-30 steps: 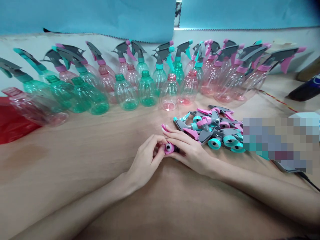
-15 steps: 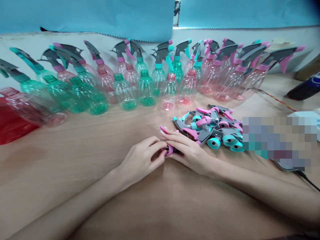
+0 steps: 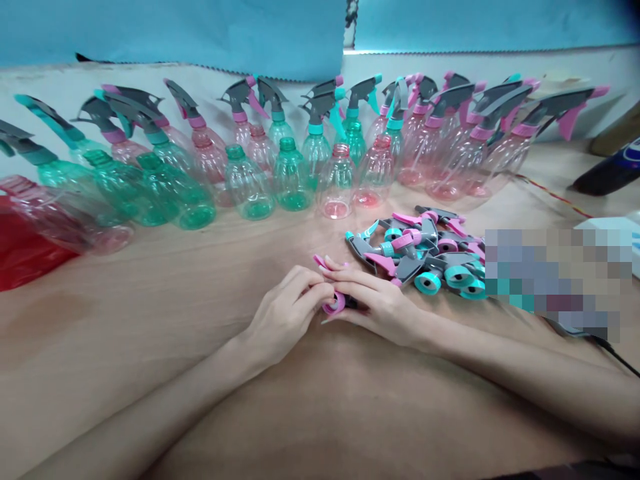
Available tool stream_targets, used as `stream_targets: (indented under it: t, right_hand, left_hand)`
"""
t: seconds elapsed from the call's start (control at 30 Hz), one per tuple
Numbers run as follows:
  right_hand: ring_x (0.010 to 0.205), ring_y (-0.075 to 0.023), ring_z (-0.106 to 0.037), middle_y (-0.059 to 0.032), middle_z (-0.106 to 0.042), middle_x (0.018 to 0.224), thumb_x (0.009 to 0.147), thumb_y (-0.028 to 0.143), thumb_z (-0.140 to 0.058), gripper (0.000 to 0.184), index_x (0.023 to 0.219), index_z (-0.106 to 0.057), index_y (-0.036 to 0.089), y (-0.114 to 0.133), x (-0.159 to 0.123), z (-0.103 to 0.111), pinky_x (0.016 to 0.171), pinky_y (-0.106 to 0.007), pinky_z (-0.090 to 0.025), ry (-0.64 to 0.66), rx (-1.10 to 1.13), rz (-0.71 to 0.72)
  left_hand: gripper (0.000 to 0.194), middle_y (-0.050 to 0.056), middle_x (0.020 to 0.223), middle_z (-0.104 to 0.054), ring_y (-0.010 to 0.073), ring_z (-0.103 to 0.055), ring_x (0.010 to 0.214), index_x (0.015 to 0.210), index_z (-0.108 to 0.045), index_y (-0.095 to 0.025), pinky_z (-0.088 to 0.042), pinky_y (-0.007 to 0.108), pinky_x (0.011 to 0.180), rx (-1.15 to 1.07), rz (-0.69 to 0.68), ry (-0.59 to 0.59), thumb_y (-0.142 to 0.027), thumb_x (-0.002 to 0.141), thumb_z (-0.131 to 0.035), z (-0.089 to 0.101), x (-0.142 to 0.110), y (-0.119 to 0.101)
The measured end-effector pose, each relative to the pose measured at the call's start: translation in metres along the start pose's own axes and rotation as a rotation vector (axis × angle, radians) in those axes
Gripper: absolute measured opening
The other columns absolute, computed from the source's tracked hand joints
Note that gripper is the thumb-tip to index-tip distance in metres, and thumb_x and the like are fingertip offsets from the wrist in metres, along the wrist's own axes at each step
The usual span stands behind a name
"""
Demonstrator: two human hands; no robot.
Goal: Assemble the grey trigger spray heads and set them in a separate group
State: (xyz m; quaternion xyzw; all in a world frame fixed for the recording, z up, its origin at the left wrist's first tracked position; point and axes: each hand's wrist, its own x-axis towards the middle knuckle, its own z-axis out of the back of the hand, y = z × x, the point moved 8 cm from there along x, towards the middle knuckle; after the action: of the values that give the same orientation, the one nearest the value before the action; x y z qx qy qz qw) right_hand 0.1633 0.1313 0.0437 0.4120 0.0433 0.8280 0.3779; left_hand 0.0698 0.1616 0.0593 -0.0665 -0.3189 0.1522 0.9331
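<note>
Spray head [image 3: 341, 301]: held between the two hands, just above or on the tabletop [image 3: 210, 280] (which one can't be told), with its open end facing left.
Pink collar [image 3: 331, 309]: that's where the fiddly bit seems to be going on. Any push is best made square to the opening, gently; if it's done at a slant, stuff could probably end up crooked.
Right hand [image 3: 383, 303]: fingers wrapped over the body, gripping it. Pretty solid hold, and best left snug so the head isn't twisted while the collar is worked on.
Left hand [image 3: 287, 313]: fingers bent, tips right at the collar. Whether anything small is pinched there can't be told, it's hidden. A light touch is probably plenty.
Pile of spray heads [image 3: 410, 267]: heaped just beyond the right hand, pink and teal mixed. Elbow room should be left so none get knocked.
Open bottles [image 3: 337, 190]: stood farther back, pink and green, necks bare. Nothing needs to be reached over for now.
Topped bottles [image 3: 520, 143]: lined up mostly behind those, sprayers on, well clear of the hands.
</note>
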Motion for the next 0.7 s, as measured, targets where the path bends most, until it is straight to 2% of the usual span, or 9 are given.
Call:
stream_targets:
  t: [0.1,0.17,0.23,0.3,0.4,0.47,0.6,0.7]
  right_hand:
    - [0.126,-0.0210,-0.043,-0.0178,-0.056,0.124,0.085,0.025,-0.057,0.032,0.113,-0.054,0.008,0.000,0.001,0.001,0.104,-0.039,-0.041,-0.004,-0.001,0.000]
    - [0.124,-0.0208,-0.046,-0.0178,-0.055,0.124,0.084,0.026,-0.059,0.034,0.113,-0.054,0.008,-0.003,0.001,0.003,0.103,-0.038,-0.043,-0.022,-0.007,-0.039]
    - [0.120,-0.0206,-0.050,-0.0175,-0.057,0.122,0.082,0.027,-0.062,0.035,0.111,-0.055,0.009,-0.005,0.000,0.007,0.101,-0.036,-0.045,-0.049,-0.007,-0.080]
    - [0.119,-0.0210,-0.051,-0.0166,-0.058,0.120,0.081,0.027,-0.063,0.035,0.110,-0.055,0.010,-0.005,0.001,0.009,0.100,-0.037,-0.046,-0.063,0.009,-0.081]
    - [0.118,-0.0226,-0.051,-0.0153,-0.059,0.117,0.079,0.031,-0.066,0.036,0.109,-0.055,0.013,-0.001,0.003,0.011,0.097,-0.039,-0.048,-0.076,0.039,-0.040]
    - [0.115,-0.0232,-0.053,-0.0144,-0.060,0.112,0.076,0.034,-0.068,0.038,0.106,-0.056,0.015,0.000,0.004,0.013,0.094,-0.040,-0.049,-0.097,0.036,-0.027]
    - [0.108,-0.0232,-0.056,-0.0135,-0.059,0.112,0.074,0.037,-0.070,0.041,0.106,-0.056,0.017,0.001,0.005,0.013,0.090,-0.041,-0.050,-0.101,0.011,-0.009]
    - [0.105,-0.0225,-0.056,-0.0131,-0.058,0.112,0.075,0.037,-0.069,0.042,0.109,-0.055,0.017,0.000,0.005,0.012,0.088,-0.040,-0.050,-0.095,0.014,-0.017]
  left_hand:
    - [0.008,0.003,0.083,-0.054,0.0144,-0.049,0.078,0.087,-0.054,-0.015,-0.045,0.025,0.068,0.021,-0.029,-0.032,-0.012,0.090,-0.047,0.002,-0.001,-0.002]
    - [0.009,0.003,0.080,-0.053,0.0141,-0.049,0.076,0.084,-0.053,-0.016,-0.045,0.026,0.068,0.025,-0.004,-0.123,-0.015,0.091,-0.047,0.010,-0.003,0.000]
    - [0.011,0.002,0.080,-0.051,0.0140,-0.049,0.076,0.082,-0.052,-0.016,-0.046,0.026,0.069,0.006,0.072,-0.238,-0.020,0.092,-0.047,0.021,-0.008,0.007]
    - [0.012,0.002,0.081,-0.053,0.0136,-0.052,0.077,0.084,-0.050,-0.017,-0.047,0.027,0.068,-0.072,0.177,-0.303,-0.023,0.093,-0.044,0.028,-0.012,0.017]
    - [0.007,0.002,0.084,-0.057,0.0114,-0.057,0.073,0.090,-0.050,-0.018,-0.049,0.025,0.065,-0.222,0.247,-0.276,-0.019,0.093,-0.044,0.024,-0.016,0.026]
    - [0.009,0.001,0.084,-0.060,0.0107,-0.058,0.073,0.096,-0.052,-0.018,-0.050,0.025,0.066,-0.262,0.189,-0.246,-0.013,0.091,-0.048,0.021,-0.014,0.021]
    - [0.034,0.002,0.092,-0.064,0.0131,-0.059,0.085,0.111,-0.055,-0.021,-0.051,0.028,0.073,-0.228,0.028,-0.228,0.000,0.086,-0.047,0.024,-0.011,0.004]
    - [0.036,0.004,0.098,-0.063,0.0152,-0.057,0.090,0.109,-0.058,-0.022,-0.050,0.031,0.075,-0.194,-0.028,-0.190,0.003,0.084,-0.048,0.026,-0.009,-0.004]
